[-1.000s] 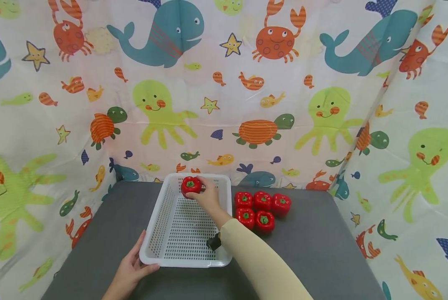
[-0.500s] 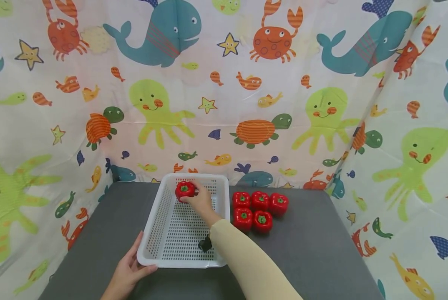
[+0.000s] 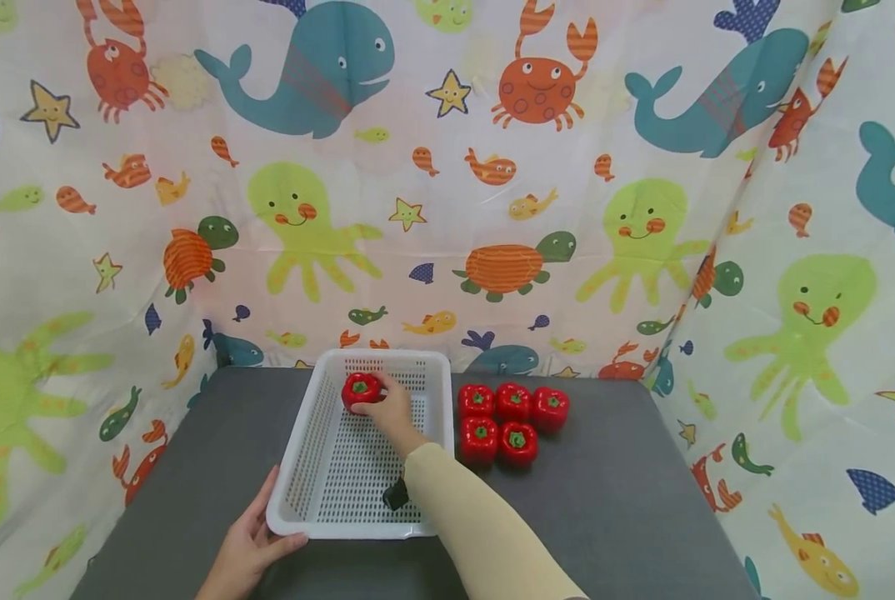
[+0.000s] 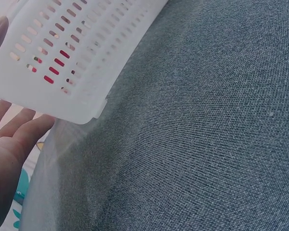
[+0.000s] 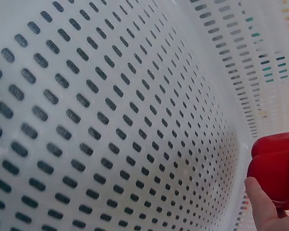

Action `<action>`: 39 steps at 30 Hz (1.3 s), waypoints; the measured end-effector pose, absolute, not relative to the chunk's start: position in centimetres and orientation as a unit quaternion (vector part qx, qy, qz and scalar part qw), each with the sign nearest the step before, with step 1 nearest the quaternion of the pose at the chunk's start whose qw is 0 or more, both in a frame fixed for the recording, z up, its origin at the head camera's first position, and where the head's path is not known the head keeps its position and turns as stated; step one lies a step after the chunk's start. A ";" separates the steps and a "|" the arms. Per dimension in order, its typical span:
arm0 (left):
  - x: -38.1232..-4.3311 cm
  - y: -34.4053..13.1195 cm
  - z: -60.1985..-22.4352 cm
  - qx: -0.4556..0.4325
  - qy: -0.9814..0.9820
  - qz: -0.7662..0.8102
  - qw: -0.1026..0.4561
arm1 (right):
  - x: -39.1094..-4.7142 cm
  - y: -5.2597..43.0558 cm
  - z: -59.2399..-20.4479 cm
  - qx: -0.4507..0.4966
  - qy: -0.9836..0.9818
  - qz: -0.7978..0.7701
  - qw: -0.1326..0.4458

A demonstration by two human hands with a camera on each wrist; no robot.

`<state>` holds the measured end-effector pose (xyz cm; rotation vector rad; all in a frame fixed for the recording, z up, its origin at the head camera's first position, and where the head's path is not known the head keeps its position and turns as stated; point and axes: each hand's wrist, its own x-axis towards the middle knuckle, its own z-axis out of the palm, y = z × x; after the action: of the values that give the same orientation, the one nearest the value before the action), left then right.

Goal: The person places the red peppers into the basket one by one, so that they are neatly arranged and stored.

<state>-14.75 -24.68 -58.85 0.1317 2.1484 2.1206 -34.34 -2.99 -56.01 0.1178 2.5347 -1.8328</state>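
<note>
Your right hand (image 3: 392, 413) pinches red pepper (image 3: 357, 389), which sits just left of it, inside white basket (image 3: 357, 531); your left hand (image 3: 244, 546) grips basket corner. Best: brace basket, seat pepper before loosening pinch.

A dark grey table (image 3: 612, 500) has a white sea-print sheet (image 3: 395, 287) hanging behind its far edge and along its left and right edges. Above the far edge are printed an orange-shelled turtle (image 3: 503, 268) and two green octopuses (image 3: 288, 198), with big blue whales (image 3: 305, 92) and red crabs (image 3: 537, 92) higher up. A small whale (image 3: 241, 351) shows just above the far left corner, and past the right edge are a dark blue shell (image 3: 873, 490) and a yellow fish (image 3: 818, 557)
</note>
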 end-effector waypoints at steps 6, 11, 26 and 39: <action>-14.6 -24.8 -59.0 0.046 0.712 0.698 0.059 | -34.1 -3.8 -56.0 0.038 0.809 -0.586 0.004; -14.5 -24.9 -58.9 0.043 0.708 0.702 0.065 | -34.4 -4.0 -56.5 0.046 0.803 -0.594 0.005; -14.0 -25.4 -59.3 0.044 0.707 0.702 0.065 | -34.9 -3.9 -58.6 0.059 0.795 -0.604 -0.001; -14.2 -25.5 -59.9 0.051 0.706 0.705 0.047 | -35.2 -3.8 -58.8 0.057 0.799 -0.598 0.013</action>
<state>-14.22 -25.53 -59.93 0.1547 2.1539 2.1506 -35.15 -3.80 -58.79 0.1791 2.4892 -1.8644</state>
